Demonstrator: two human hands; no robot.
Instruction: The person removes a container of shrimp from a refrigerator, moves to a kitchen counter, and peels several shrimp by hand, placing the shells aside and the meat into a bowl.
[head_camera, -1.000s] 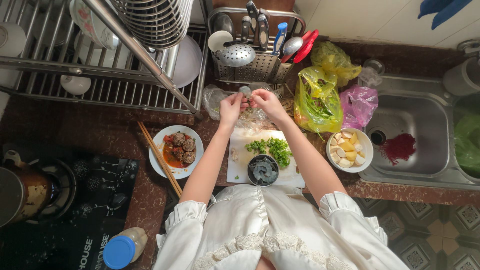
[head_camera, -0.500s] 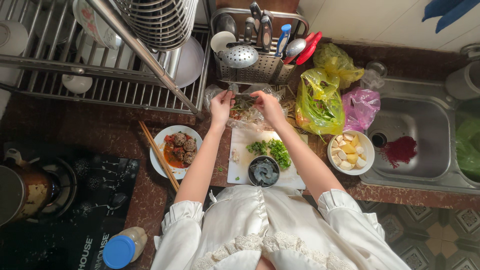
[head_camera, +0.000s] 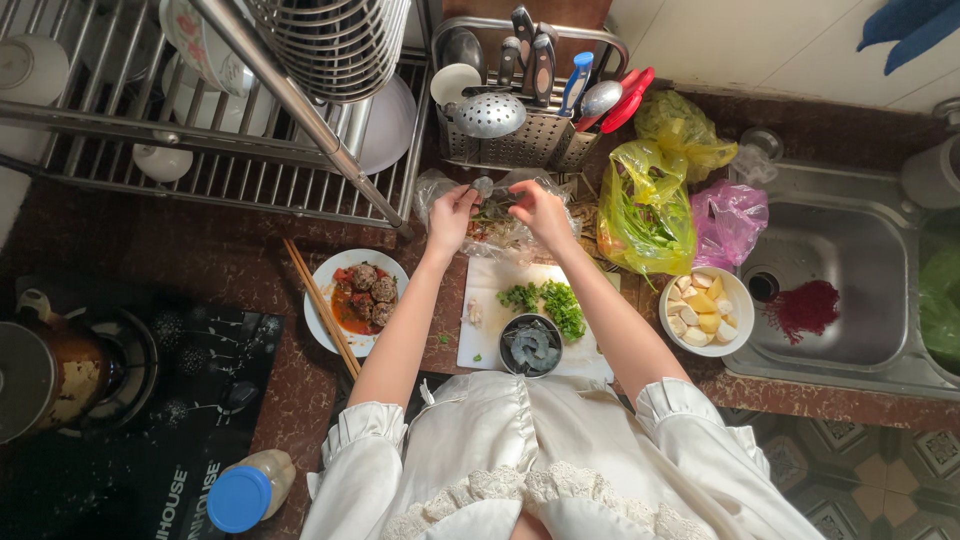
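My left hand (head_camera: 452, 214) and my right hand (head_camera: 536, 210) are raised over a clear plastic bag (head_camera: 500, 228) behind the white cutting board (head_camera: 486, 298). Between them they pinch a small grey piece with green leaves hanging from it (head_camera: 484, 190). Chopped green herbs (head_camera: 548, 300) lie on the board. A small metal bowl of raw grey shrimp (head_camera: 530, 347) stands at the board's near edge.
A plate of meatballs in red sauce (head_camera: 360, 300) with chopsticks (head_camera: 320, 305) sits left. A bowl of pale yellow chunks (head_camera: 704, 312), yellow (head_camera: 640, 210) and pink (head_camera: 730, 222) bags and a sink (head_camera: 850, 290) are right. A dish rack (head_camera: 200, 110), utensil basket (head_camera: 530, 130) and stove pot (head_camera: 40, 375) surround.
Both hands moved slightly away from me toward the clear bag, staying close together on the small piece. Nothing else shifted.
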